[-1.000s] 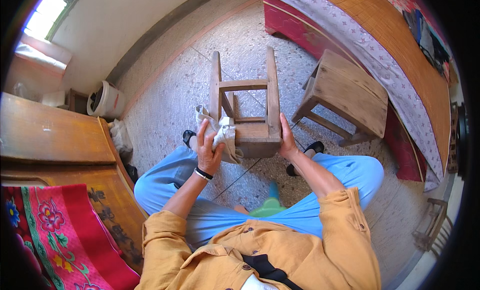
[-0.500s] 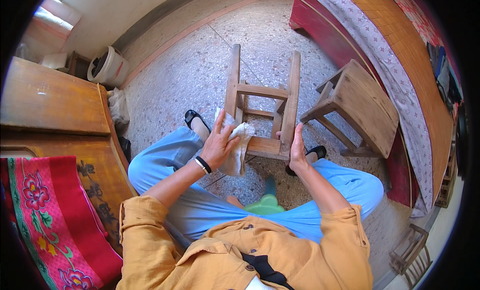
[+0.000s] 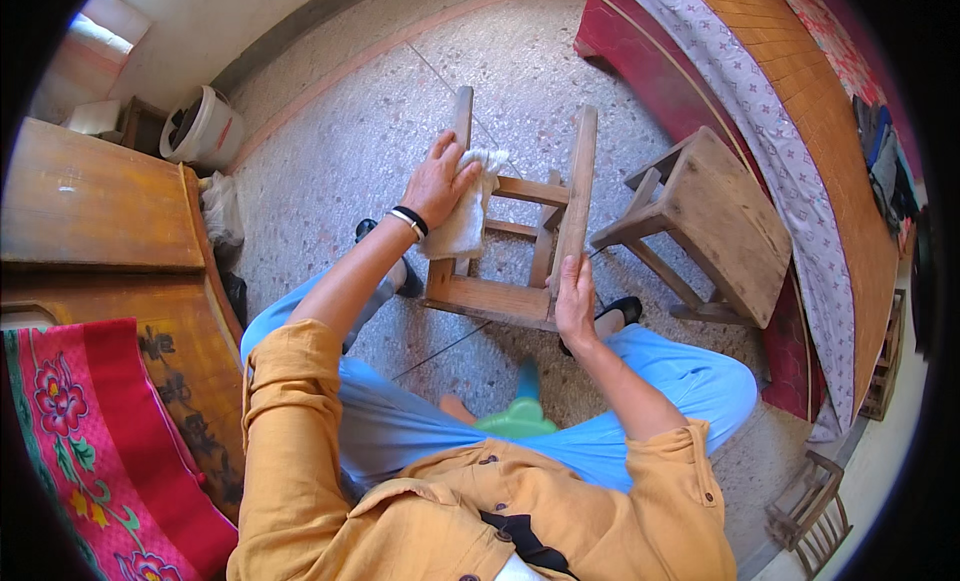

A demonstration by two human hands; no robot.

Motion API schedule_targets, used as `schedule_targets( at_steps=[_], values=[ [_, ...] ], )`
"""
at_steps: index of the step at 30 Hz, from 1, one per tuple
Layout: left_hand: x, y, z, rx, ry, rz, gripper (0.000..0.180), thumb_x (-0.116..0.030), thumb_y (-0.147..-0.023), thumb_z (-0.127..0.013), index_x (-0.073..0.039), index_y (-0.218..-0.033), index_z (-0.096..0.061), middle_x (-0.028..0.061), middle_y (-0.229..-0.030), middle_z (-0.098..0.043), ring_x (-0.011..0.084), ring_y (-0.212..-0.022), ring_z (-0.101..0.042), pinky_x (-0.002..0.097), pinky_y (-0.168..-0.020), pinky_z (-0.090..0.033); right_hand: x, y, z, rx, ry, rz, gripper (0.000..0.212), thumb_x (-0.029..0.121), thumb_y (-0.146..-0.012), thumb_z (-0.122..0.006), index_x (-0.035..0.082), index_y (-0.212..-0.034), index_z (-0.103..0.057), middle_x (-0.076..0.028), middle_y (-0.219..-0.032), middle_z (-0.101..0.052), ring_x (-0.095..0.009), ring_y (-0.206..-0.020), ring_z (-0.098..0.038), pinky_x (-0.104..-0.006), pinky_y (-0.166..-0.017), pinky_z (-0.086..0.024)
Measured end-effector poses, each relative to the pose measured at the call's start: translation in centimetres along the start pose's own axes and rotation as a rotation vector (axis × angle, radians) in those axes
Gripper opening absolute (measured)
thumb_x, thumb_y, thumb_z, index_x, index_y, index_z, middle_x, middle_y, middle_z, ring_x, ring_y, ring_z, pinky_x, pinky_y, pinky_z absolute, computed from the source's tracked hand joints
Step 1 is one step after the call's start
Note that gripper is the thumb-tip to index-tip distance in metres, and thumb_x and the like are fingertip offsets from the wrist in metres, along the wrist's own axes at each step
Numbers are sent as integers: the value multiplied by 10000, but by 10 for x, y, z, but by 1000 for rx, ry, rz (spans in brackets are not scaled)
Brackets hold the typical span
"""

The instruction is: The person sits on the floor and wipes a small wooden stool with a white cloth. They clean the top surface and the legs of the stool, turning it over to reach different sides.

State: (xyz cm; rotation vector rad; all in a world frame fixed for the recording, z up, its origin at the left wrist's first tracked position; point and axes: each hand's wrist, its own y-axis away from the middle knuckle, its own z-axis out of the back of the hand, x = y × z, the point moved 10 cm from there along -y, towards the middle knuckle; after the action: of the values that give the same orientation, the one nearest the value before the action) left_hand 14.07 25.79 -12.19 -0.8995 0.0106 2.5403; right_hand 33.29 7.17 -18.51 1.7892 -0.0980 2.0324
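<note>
A wooden stool (image 3: 495, 297) is tipped over in front of my knees, its legs pointing away from me. My left hand (image 3: 440, 186) presses a whitish cloth (image 3: 462, 221) against the stool's left leg, fingers wrapped over cloth and wood. The cloth hides much of that leg. My right hand (image 3: 574, 299) grips the right leg near its lower end, thumb on top; the other fingers are mostly hidden behind the wood.
Right of it stands another wooden stool (image 3: 725, 226), beside a bed (image 3: 845, 161) with a red base. At left are a wooden cabinet (image 3: 100, 201), a floral red cloth (image 3: 100, 421) and a white bucket (image 3: 212, 131). Something green (image 3: 518, 419) shows between my legs. A small chair (image 3: 812, 506) is lower right.
My left hand has slid the cloth farther up the left leg, away from me. My right hand has shifted slightly left and closed round the right leg. The stool has tilted a little.
</note>
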Motion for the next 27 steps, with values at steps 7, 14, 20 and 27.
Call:
schedule_targets(
  at_steps=[7,14,20,27],
  values=[
    [35,-11,26,-218,100,132,408,-360,-944,-496,13,-1108,-514,239,-1129,-488,372,-1046,-498,428,-910,-404,-2,0,-1,12,20,1,549,455,-992,-353,36,-1347,-360,-74,-861,-547,-153,-725,-540,-326,-645,-459],
    [-66,101,-10,251,-207,-540,275,-221,-845,-636,-41,-1043,-575,226,-1467,-258,490,-1363,-163,520,-1097,-266,-19,-4,3,-7,10,3,545,444,-998,-332,18,-1333,-398,-119,-993,-560,-208,-870,-545,-353,-780,-447],
    [-93,134,-11,349,-106,-643,198,-137,-789,-670,-38,-894,-533,187,-1464,-294,415,-1342,-303,509,-1048,-364,-27,-6,5,-21,29,-17,561,456,-992,-336,17,-1336,-399,-179,-1152,-548,-273,-1035,-534,-376,-890,-415],
    [-75,46,51,-308,-7,-410,545,-183,-735,-769,-59,-1167,-461,288,-1440,-271,499,-1325,-258,489,-1064,-336,-18,-5,8,-46,103,15,560,456,-991,-338,20,-1336,-400,-167,-1135,-558,-269,-1014,-540,-382,-878,-420]
  ],
)
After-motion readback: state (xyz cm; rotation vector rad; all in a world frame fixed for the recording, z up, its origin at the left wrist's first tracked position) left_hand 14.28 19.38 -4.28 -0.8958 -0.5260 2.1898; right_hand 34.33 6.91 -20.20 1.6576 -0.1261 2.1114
